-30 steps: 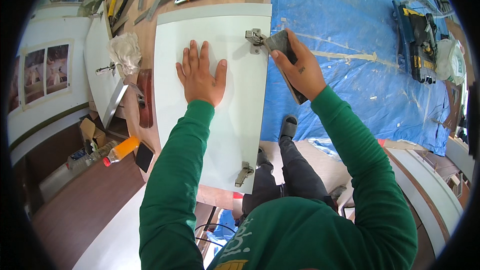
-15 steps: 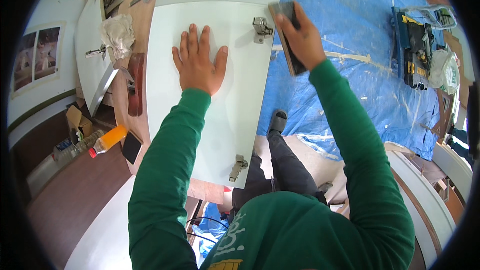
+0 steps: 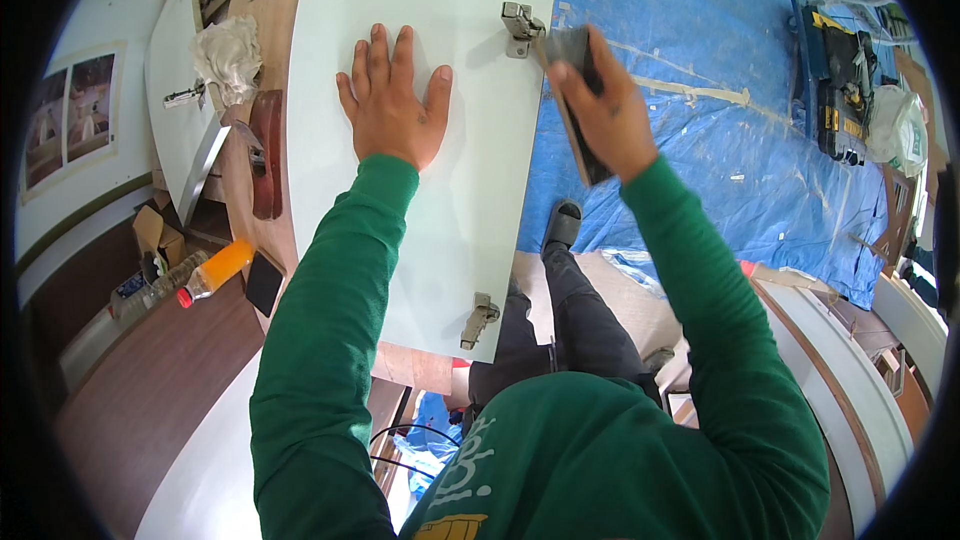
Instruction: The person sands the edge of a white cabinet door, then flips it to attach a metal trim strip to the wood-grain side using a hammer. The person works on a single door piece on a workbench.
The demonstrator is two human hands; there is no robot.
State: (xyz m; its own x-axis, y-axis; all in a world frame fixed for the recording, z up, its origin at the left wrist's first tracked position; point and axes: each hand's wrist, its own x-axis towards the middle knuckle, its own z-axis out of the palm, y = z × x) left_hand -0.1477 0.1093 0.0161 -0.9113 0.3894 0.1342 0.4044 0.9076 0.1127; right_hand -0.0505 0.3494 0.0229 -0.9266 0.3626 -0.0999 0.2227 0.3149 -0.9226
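Observation:
A white cabinet door panel [image 3: 430,230] lies flat on a wooden workbench, with one metal hinge [image 3: 522,30] near its far right corner and a second hinge [image 3: 481,321] near its close right corner. Flat on the panel's upper half rests my left hand [image 3: 395,105], its fingers spread and holding nothing. My right hand [image 3: 612,110] grips a dark, brown-edged block that looks like a sanding block [image 3: 578,145]. It is held on edge along the panel's right side, just nearer to me than the far hinge. Whether its face touches the panel edge is hard to tell.
Left of the panel lie a reddish-brown wooden hand plane [image 3: 266,155], crumpled wrapping [image 3: 228,55] and a black phone [image 3: 264,283]. An orange drink bottle [image 3: 218,268] is beside the phone. Blue sheeting [image 3: 690,160] covers the floor rightward, with a toolbox [image 3: 835,90] on it.
My right hand has drawn the block toward me along the panel's right edge, past the far hinge. My left hand stays on the panel. The view has shifted slightly.

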